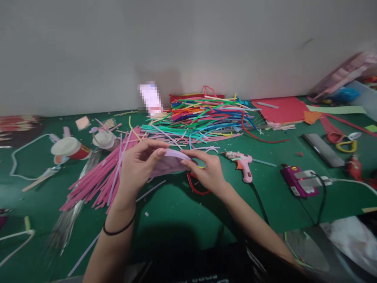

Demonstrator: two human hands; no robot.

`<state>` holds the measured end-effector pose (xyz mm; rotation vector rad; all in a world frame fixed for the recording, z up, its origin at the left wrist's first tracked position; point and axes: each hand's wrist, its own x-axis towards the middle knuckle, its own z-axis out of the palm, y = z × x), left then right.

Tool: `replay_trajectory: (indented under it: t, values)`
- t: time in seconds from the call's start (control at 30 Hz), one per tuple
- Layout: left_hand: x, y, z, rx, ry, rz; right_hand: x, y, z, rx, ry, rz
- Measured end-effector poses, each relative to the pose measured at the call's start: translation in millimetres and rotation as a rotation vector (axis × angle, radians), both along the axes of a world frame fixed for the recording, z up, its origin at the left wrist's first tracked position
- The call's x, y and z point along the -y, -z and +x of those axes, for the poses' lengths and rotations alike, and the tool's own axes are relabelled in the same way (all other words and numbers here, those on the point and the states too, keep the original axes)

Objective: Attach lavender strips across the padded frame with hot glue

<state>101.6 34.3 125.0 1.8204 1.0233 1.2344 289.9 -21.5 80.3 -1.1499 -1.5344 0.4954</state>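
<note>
Between my two hands, above the green table, is a flat lilac piece with a thick fuzzy rim; it looks made of pipe cleaners. My left hand pinches its left side between thumb and fingers. On its right side, my right hand grips the rim the same way. Red-handled scissors lie beneath my right hand, partly hidden by it. A bundle of pink pipe cleaners spreads out beside and under my left hand, with a few lilac ones across it. My palms hide some of the piece's edges.
A pink glue gun lies to the right, its black cord running toward me. Beyond it is a purple power strip with plugs. A pile of coloured pipe cleaners lies by the wall. Paper cups stand left; red sheets lie back right.
</note>
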Motion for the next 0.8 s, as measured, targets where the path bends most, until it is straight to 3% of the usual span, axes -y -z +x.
replay_trajectory:
  t: [0.1, 0.3, 0.47, 0.63, 0.8]
  values:
    - [-1, 0.1, -8, -0.039, 0.08, -0.028, 1, 1.7, 0, 0.003, 0.015, 0.009]
    - [-4, 0.0, -35, -0.352, 0.176, 0.008, 2, 3.1, 6, 0.006, 0.003, -0.028]
    - [-4, 0.9, -51, -0.468, 0.241, -0.025, 4, 7.2, 14, -0.03, 0.03, -0.06]
    - [-8, 4.2, -44, -0.491, 0.304, -0.065, 8, 12.2, 19, -0.083, 0.031, -0.135]
    - [-8, 3.7, -29, -0.521, 0.397, -0.201, 1, 9.7, 14, -0.059, 0.017, -0.108]
